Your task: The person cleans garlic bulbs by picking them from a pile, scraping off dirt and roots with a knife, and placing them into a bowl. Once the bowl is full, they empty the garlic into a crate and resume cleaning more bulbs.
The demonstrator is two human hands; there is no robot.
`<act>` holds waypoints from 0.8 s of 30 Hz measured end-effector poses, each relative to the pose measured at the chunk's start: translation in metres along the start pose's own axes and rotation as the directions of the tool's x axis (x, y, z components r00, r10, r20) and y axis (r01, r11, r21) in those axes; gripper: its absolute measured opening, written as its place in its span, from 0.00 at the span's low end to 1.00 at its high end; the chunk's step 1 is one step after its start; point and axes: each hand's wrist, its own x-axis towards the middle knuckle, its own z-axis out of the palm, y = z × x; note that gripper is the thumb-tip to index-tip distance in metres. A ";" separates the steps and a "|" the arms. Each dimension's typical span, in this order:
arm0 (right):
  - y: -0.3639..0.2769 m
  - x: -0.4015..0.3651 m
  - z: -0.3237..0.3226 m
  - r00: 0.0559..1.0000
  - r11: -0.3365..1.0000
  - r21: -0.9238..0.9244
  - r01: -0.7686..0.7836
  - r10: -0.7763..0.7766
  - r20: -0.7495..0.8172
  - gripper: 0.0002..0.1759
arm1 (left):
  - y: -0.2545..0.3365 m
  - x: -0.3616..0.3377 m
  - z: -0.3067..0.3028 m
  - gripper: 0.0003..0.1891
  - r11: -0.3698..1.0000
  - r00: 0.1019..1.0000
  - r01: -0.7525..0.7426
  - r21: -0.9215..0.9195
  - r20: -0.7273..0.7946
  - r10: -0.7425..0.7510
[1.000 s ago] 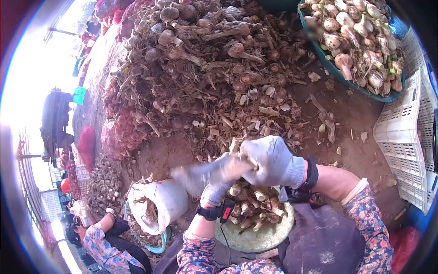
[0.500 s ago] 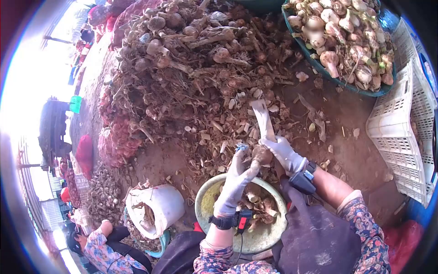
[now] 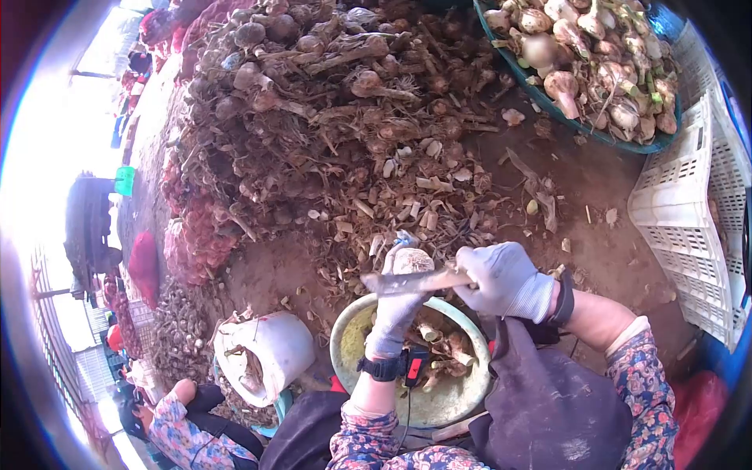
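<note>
My left hand (image 3: 395, 315), in a pale glove, is closed around a garlic bulb (image 3: 413, 261) whose root end faces up. In my gloved right hand (image 3: 507, 282) is a knife (image 3: 407, 283), gripped by its handle. Its flat blade lies sideways across the near side of the bulb, over the left fingers, which it partly hides. Right below both hands stands a pale green basin (image 3: 345, 356) holding several trimmed garlic bulbs with stem stubs (image 3: 439, 356).
A big heap of untrimmed garlic (image 3: 313, 110) lies ahead, with cut stems around it. At upper right is a green tub (image 3: 540, 98) full of bulbs, beside white crates (image 3: 677, 215). A white bucket (image 3: 286, 352) stands left; beyond it sits another person (image 3: 192, 427).
The knife has swung from pointing away from me to lying sideways across the bulb. My right hand has turned and moved slightly right; the bulb's root end now faces up.
</note>
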 end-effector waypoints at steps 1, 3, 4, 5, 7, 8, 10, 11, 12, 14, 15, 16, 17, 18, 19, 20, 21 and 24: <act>0.001 -0.001 0.003 1.000 1.000 -0.015 0.015 -0.015 0.011 0.16 | -0.006 -0.001 0.001 0.22 0.976 0.993 -0.107 0.190 -0.021 0.113; 0.006 -0.001 0.010 1.000 0.999 -0.038 0.015 -0.014 0.020 0.16 | -0.011 -0.003 0.003 0.20 0.958 0.981 -0.143 0.250 -0.089 0.170; 0.008 0.001 0.013 1.000 0.999 -0.045 0.002 -0.001 0.021 0.16 | -0.014 -0.004 0.003 0.20 0.968 0.982 -0.108 0.228 -0.124 0.139; 0.011 0.003 0.017 1.000 0.999 -0.053 -0.009 0.010 0.017 0.17 | -0.015 -0.004 0.004 0.21 0.985 0.982 -0.076 0.157 -0.158 0.101; 0.021 0.005 0.027 1.000 0.998 -0.058 0.025 -0.025 0.000 0.18 | -0.001 -0.009 0.012 0.22 0.999 0.976 -0.015 -0.045 -0.219 0.005; 0.026 0.006 0.033 0.999 0.997 -0.062 0.042 -0.042 -0.005 0.18 | 0.006 -0.011 0.017 0.23 0.985 0.969 0.012 -0.174 -0.241 -0.054; 0.039 0.008 0.047 0.997 0.995 -0.077 -0.065 0.060 -0.057 0.13 | 0.011 -0.015 0.021 0.23 0.978 0.964 -0.003 -0.207 -0.260 -0.052; 0.050 0.013 0.053 0.983 0.978 -0.108 -0.177 0.170 -0.071 0.13 | 0.020 -0.020 0.022 0.23 0.972 0.969 0.021 -0.236 -0.235 -0.078; 0.062 0.015 0.059 0.955 0.947 -0.135 -0.293 0.283 -0.089 0.12 | 0.030 -0.024 0.023 0.23 0.964 0.973 0.049 -0.263 -0.204 -0.105; 0.119 0.008 0.057 0.847 0.855 -0.144 -0.498 0.444 -0.294 0.13 | 0.053 -0.036 0.019 0.18 0.974 0.979 -0.134 0.184 -0.130 0.159; 0.118 0.011 0.042 0.838 0.856 -0.128 -0.502 0.444 -0.317 0.14 | 0.066 -0.043 0.019 0.16 0.968 0.978 -0.115 0.221 -0.143 0.149; 0.111 0.000 0.031 0.817 0.843 -0.102 -0.528 0.471 -0.333 0.15 | 0.074 -0.052 0.021 0.15 0.983 0.966 0.126 -0.133 -0.211 -0.152; 0.112 -0.008 0.036 0.835 0.868 -0.131 -0.479 0.405 -0.371 0.16 | 0.074 -0.055 0.005 0.16 0.948 0.955 0.287 -0.138 -0.029 -0.294; 0.113 -0.004 0.040 0.852 0.895 -0.166 -0.413 0.315 -0.419 0.17 | 0.075 -0.053 -0.018 0.17 0.900 0.904 0.421 -0.116 0.142 -0.404; 0.109 -0.002 0.043 0.863 0.893 -0.143 -0.427 0.355 -0.360 0.17 | 0.077 -0.053 -0.034 0.23 0.958 0.933 0.214 0.193 0.249 -0.258; 0.101 -0.002 0.046 0.871 0.888 -0.122 -0.443 0.395 -0.292 0.18 | 0.078 -0.054 -0.050 0.30 0.886 0.910 -0.033 0.463 0.381 -0.165; 0.090 -0.002 0.048 0.866 0.888 -0.045 -0.458 0.434 -0.246 0.17 | 0.070 -0.053 -0.072 0.29 0.920 0.953 0.075 0.384 0.244 -0.180; 0.098 -0.007 0.081 0.823 0.794 0.295 -0.531 0.566 -0.044 0.15 | 0.010 -0.023 -0.178 0.33 0.841 0.904 0.226 0.491 -0.428 0.007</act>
